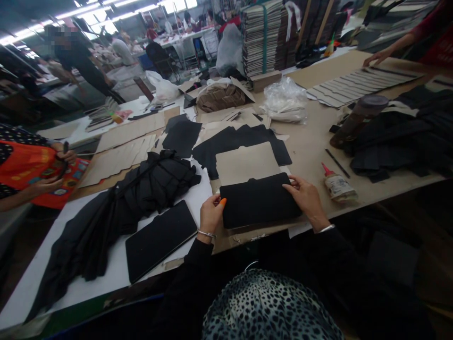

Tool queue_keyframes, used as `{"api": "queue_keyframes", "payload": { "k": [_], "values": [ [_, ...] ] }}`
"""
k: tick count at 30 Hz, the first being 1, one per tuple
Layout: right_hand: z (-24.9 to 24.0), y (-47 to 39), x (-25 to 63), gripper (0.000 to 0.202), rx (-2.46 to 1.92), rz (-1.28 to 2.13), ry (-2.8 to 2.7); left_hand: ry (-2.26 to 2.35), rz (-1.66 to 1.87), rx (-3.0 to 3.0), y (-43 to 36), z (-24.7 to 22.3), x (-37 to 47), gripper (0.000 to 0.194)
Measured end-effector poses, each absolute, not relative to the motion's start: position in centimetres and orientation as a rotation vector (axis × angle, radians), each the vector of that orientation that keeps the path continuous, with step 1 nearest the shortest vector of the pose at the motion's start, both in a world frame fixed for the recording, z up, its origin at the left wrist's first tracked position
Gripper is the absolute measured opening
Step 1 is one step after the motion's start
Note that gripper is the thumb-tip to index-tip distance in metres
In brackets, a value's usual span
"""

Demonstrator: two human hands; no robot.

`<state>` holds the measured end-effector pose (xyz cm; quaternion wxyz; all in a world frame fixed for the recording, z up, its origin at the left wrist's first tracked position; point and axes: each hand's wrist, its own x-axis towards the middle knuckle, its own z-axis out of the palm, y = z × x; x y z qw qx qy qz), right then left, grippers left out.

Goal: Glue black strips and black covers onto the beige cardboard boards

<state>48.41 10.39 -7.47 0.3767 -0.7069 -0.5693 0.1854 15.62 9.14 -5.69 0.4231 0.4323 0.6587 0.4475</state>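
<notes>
Hands [257,204] astride black panel [260,200]

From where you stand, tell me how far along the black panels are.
Looks done: the flat black panel beside the fanned black pieces. In hand: a second panel, left hand and right hand at its edges. Probably remaining: the bare beige board behind it.

So the black panel [260,200] is lying flat, pretty much rectangular, small tab up at its 12 o'clock edge.
</notes>
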Motion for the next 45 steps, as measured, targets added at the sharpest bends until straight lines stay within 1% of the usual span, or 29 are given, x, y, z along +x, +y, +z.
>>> {"api": "queue_keyframes", "payload": {
  "k": [2,3,4,6,8,11,13,16,18,20,23,27,31,35,39,45],
  "values": [
    [-6.5,9.5,48.4,0.046,-1.787,0.283,-1.499,1.755,1.204,1.225,7.9,-5.2,14.8,0.044],
    [-6.0,8.8,48.2,0.047,-1.758,0.214,-1.503,1.801,1.243,1.328,6.9,-5.0,14.3,0.045],
    [-5.5,8.2,47.7,0.046,-1.723,0.186,-1.495,1.832,1.271,1.437,5.6,-4.9,13.8,0.043],
    [-4.5,6.7,45.8,0.041,-1.631,0.245,-1.486,1.854,1.29,1.603,2.5,-5.2,12.9,0.034],
    [-3.9,5.1,42.6,0.032,-1.485,0.422,-1.508,1.862,1.278,1.642,-0.8,-6.2,12.3,0.027],
    [-3.7,2.4,35.5,0.024,-1.164,0.951,-1.587,1.931,1.27,1.614,-4.9,-8.0,11.0,0.023],
    [-4.5,1.2,30.3,0.024,-0.987,1.235,-1.65,2.043,1.303,1.554,-6.9,-8.9,9.2,0.023],
    [-6.7,0.9,23.9,0.03,-0.905,1.395,-1.732,2.331,1.367,1.437,-8.6,-9.4,4.4,0.028],
    [-8.5,1.8,21.0,0.038,-0.964,1.359,-1.784,2.569,1.352,1.327,-9.1,-9.5,0.2,0.034],
    [-10.0,3.0,19.1,0.043,-1.045,1.259,-1.835,2.736,1.223,1.212,-9.4,-9.6,-3.8,0.041],
    [-11.5,4.5,17.5,0.049,-1.138,1.095,-1.942,2.824,1.074,1.093,-9.7,-10.0,-7.9,0.044],
    [-12.7,5.3,16.8,0.057,-1.213,0.959,-2.129,2.846,1.021,1.041,-10.1,-10.8,-9.5,0.046],
    [-13.4,5.4,16.7,0.058,-1.265,0.904,-2.23,2.865,1.016,0.98,-10.3,-11.5,-9.7,0.045],
    [-13.4,5.5,16.6,0.059,-1.301,0.872,-2.264,2.837,1.084,0.921,-10.2,-12.0,-10.2,0.036],
    [-13.4,5.5,16.6,0.062,-1.303,0.903,-2.235,2.788,1.233,0.824,-10.0,-11.9,-10.7,0.028],
    [-13.5,5.3,16.6,0.058,-1.232,0.915,-2.218,2.598,1.553,0.689,-9.8,-10.8,-10.8,0.026]
  ]
}}
